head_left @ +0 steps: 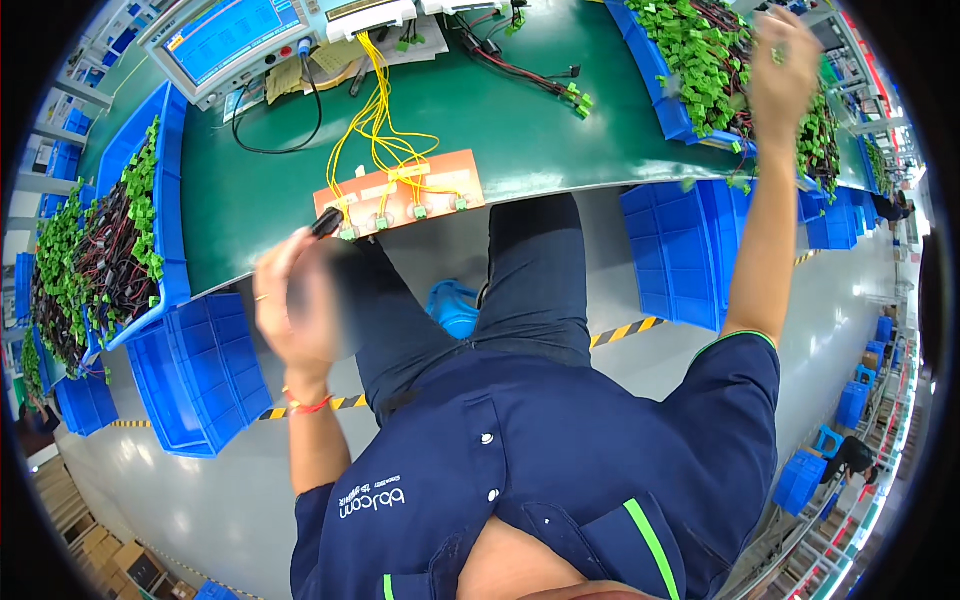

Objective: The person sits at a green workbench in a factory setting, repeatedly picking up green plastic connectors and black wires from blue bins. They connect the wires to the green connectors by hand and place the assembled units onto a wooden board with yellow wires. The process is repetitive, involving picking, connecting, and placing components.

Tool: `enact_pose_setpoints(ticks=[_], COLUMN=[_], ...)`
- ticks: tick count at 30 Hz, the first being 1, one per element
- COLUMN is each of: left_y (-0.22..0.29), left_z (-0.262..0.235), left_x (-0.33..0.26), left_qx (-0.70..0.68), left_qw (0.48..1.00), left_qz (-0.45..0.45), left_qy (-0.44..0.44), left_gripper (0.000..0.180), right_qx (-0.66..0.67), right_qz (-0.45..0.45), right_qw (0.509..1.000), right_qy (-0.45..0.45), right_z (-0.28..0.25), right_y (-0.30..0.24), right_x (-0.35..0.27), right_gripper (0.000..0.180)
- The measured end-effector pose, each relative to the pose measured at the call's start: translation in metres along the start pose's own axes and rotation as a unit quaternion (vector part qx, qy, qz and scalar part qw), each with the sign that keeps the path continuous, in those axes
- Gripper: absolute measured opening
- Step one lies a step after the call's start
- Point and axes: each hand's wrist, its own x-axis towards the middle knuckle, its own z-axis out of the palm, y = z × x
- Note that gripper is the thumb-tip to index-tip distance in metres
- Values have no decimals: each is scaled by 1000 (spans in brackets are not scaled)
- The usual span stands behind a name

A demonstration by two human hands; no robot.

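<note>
My left hand is in front of the bench's near edge, with its fingers closed on a black plug. That plug is at the left end of an orange-brown board lying along the edge. Yellow wires run from the instruments down to several green connectors on the board. My right hand is raised over the right blue bin, its fingers curled; motion blur hides what they hold, if anything. In that bin lie red-and-black wire harnesses with green connectors.
A blue bin of similar harnesses stands at the left. An instrument with a lit screen is at the back left of the green bench. Loose harnesses lie at the back. Blue crates stand below both sides.
</note>
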Motion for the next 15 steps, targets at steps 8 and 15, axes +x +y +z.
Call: enact_pose_setpoints(ticks=[8,15], left_y=[22,15], left_z=[60,63], left_x=[-29,-43], left_qx=[-82,-85], left_qw=[987,981], left_qz=[24,-26], left_qy=[-136,-174], left_gripper=[32,30], right_qx=[-69,-90], right_qz=[41,36], right_qw=[989,935], right_qy=[-127,-342], right_z=[38,68], right_y=[-38,-83], right_x=[-105,-131], right_gripper=[17,36])
